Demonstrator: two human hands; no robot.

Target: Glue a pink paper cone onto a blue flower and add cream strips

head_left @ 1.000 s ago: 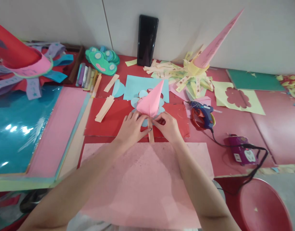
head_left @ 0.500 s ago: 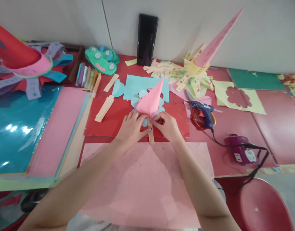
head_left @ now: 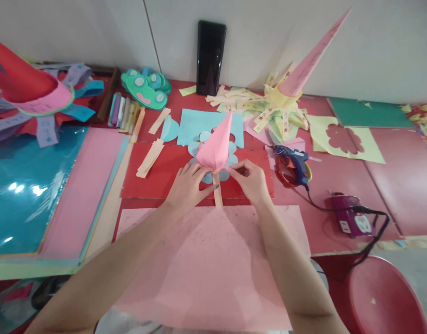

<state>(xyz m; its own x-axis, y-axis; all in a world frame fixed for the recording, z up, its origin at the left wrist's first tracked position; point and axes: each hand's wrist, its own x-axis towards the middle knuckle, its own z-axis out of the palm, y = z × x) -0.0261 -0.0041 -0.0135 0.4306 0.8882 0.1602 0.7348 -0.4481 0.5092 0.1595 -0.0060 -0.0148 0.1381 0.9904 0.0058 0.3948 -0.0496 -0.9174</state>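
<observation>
A pink paper cone (head_left: 215,147) stands on a light blue scalloped paper flower (head_left: 193,148), its tip pointing up. From the cone's near edge a beige paper strip (head_left: 217,192) runs towards me. My left hand (head_left: 187,185) holds the cone's lower left edge with its fingers, thumb stretched out beside the strip. My right hand (head_left: 251,181) has thumb and index finger pressed together at the cone's lower right, close to the flower's petals; what lies between those fingertips is too small to tell.
Under the flower lies red card (head_left: 171,171), with pink sheet (head_left: 213,260) in front. At right are a blue glue gun (head_left: 291,162) and a corded purple box (head_left: 352,218). A phone (head_left: 210,58) leans on the wall. A finished pink cone (head_left: 309,60) stands among yellow strips.
My right hand has shifted slightly right, away from the strip at the cone's base. My left hand stays at the cone's edge. The cone stands slightly more upright.
</observation>
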